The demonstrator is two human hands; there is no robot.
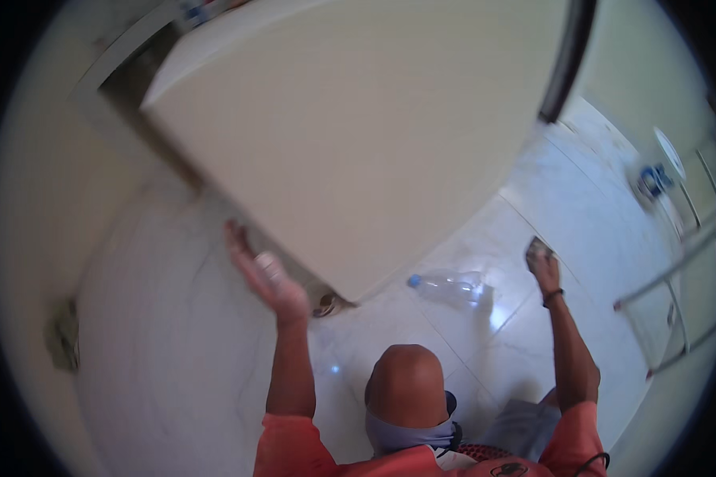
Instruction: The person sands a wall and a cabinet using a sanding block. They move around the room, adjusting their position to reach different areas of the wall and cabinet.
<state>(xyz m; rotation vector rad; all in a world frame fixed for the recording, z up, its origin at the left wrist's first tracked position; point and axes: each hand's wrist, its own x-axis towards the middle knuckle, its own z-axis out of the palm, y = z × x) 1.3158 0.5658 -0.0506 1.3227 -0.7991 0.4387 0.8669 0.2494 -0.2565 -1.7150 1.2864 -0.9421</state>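
Your left hand (282, 296) is beside the lower left edge of the large cream box (358, 151), fingers stretched out; a pale patch (270, 268) shows at them, too blurred for me to tell whether they pinch something or touch the box. Your right hand (544, 270) is out over the tiled floor (167, 278), fingers closed on a small dark object (536, 248), well apart from the box.

The box's near corner points toward your knee (408, 381), with a small round brownish thing (324, 304) just beside it. If the box shifts, that thing could get trapped, and your left fingers could be nipped at the edge. The clear bottle (453, 287) lies on its side between box and right hand; a careless inward sweep would probably send it rolling, and the glossy floor may offer your feet little grip.
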